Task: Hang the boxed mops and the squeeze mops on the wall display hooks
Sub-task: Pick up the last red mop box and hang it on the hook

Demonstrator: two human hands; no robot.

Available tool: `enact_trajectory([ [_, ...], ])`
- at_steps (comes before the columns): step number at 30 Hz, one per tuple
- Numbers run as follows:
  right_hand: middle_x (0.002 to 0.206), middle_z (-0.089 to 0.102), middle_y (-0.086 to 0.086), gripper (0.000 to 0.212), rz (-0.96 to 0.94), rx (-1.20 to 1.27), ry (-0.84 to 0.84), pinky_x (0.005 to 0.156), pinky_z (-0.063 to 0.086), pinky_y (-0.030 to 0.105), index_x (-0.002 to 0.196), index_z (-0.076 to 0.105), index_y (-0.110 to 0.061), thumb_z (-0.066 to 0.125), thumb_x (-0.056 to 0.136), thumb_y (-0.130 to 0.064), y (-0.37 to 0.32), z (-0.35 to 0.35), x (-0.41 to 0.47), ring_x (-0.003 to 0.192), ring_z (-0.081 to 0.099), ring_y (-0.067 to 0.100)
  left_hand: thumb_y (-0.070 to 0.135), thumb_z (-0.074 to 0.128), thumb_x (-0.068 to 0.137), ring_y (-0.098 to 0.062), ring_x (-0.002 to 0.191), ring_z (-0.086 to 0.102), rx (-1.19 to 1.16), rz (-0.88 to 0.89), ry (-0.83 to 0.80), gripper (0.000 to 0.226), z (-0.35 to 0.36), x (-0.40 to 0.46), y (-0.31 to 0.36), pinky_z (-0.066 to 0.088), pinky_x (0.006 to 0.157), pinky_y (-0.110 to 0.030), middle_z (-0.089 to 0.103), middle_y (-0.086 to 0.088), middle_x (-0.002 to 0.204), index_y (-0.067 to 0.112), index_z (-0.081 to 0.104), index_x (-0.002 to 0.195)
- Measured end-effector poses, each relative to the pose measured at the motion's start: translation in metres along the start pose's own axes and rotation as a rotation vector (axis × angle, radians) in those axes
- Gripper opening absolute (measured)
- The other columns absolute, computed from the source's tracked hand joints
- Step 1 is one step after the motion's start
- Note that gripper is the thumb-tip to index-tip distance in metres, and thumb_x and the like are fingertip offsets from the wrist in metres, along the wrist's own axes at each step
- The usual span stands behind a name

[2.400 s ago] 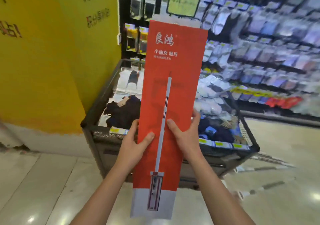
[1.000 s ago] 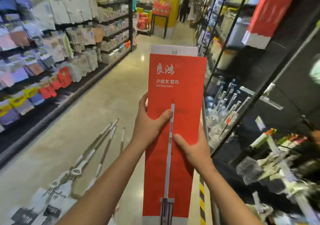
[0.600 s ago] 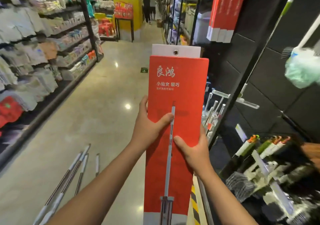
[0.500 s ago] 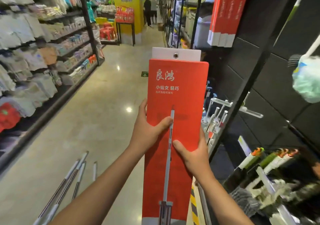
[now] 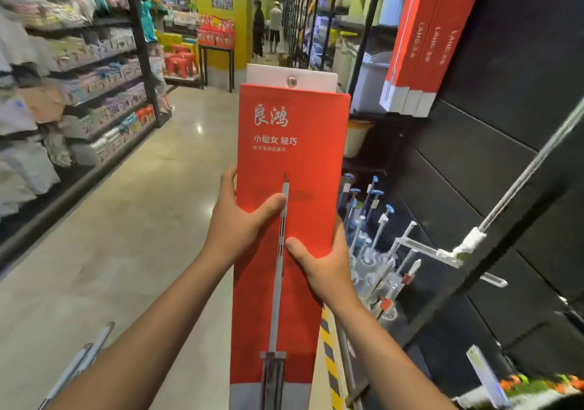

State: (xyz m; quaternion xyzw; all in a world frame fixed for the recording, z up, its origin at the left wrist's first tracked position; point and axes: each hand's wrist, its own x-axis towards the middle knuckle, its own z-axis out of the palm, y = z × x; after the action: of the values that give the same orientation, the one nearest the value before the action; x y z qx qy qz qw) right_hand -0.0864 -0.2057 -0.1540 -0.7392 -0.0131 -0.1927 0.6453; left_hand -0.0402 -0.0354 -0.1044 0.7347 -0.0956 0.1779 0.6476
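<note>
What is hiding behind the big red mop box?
Behind the red mop box, peeking out right, stand mop handles with blue caps. The aisle floor shows left. Whatever lies straight behind the box is covered.

Bright overhead light glares off the floor [image 5: 199, 128]; edges blurred, warped.

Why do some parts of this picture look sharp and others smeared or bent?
Head view: the red mop box held by the left hand and right hand is sharp; the bottom right corner is smeared by motion; ceiling lights glare on the floor; the wide lens bends the shelves at the edges.
</note>
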Motion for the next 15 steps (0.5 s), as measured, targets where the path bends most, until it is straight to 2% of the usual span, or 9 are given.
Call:
enact_trajectory([
  [2, 0.127, 0.068, -0.009, 0.08, -0.018, -0.02, 0.023, 0.09, 0.053, 0.016, 0.144, 0.046, -0.024, 0.09, 0.077, -0.022, 0.003, 0.021, 0.039, 0.112, 0.068, 0.003, 0.036, 0.088, 0.08, 0.017, 0.107, 0.062, -0.041, 0.045, -0.009, 0.085, -0.005, 0.045, -0.012, 0.051, 0.094, -0.017, 0.055, 0.054, 0.111, 0.031, 0.038, 0.149],
  [5, 0.124, 0.07, -0.01, 0.08, -0.018, -0.047, 0.03, 0.091, 0.055, 0.022, 0.142, 0.048, -0.029, 0.09, 0.075, -0.034, 0.003, 0.052, 0.096, 0.111, 0.07, 0.006, 0.032, 0.086, 0.079, 0.019, 0.108, 0.06, -0.108, 0.063, -0.02, 0.087, -0.015, 0.105, -0.026, 0.048, 0.089, -0.006, 0.054, 0.054, 0.112, 0.027, 0.036, 0.151],
  [10, 0.116, 0.071, -0.02, 0.077, -0.061, -0.052, 0.041, 0.085, 0.052, 0.013, 0.141, 0.048, -0.03, 0.085, 0.074, -0.033, 0.004, 0.092, 0.174, 0.106, 0.069, 0.0, 0.025, 0.088, 0.078, 0.012, 0.105, 0.065, -0.225, 0.042, 0.029, 0.085, -0.017, 0.192, -0.043, 0.053, 0.088, -0.01, 0.063, 0.02, 0.125, 0.023, 0.042, 0.15],
  [12, 0.121, 0.069, -0.022, 0.083, -0.067, -0.061, 0.032, 0.088, 0.053, 0.017, 0.145, 0.043, -0.032, 0.085, 0.074, -0.038, 0.004, 0.099, 0.204, 0.109, 0.068, 0.0, 0.025, 0.089, 0.077, 0.006, 0.108, 0.067, -0.238, 0.044, 0.022, 0.084, -0.013, 0.225, -0.048, 0.052, 0.085, -0.009, 0.065, 0.013, 0.128, 0.024, 0.045, 0.149],
  [15, 0.131, 0.066, -0.014, 0.09, -0.072, -0.079, 0.024, 0.095, 0.054, 0.023, 0.15, 0.038, -0.032, 0.083, 0.073, -0.048, 0.011, 0.102, 0.251, 0.117, 0.067, 0.006, 0.022, 0.089, 0.077, 0.002, 0.108, 0.068, -0.245, 0.044, -0.018, 0.083, -0.002, 0.271, -0.064, 0.053, 0.086, -0.011, 0.068, 0.009, 0.128, 0.022, 0.047, 0.148],
])
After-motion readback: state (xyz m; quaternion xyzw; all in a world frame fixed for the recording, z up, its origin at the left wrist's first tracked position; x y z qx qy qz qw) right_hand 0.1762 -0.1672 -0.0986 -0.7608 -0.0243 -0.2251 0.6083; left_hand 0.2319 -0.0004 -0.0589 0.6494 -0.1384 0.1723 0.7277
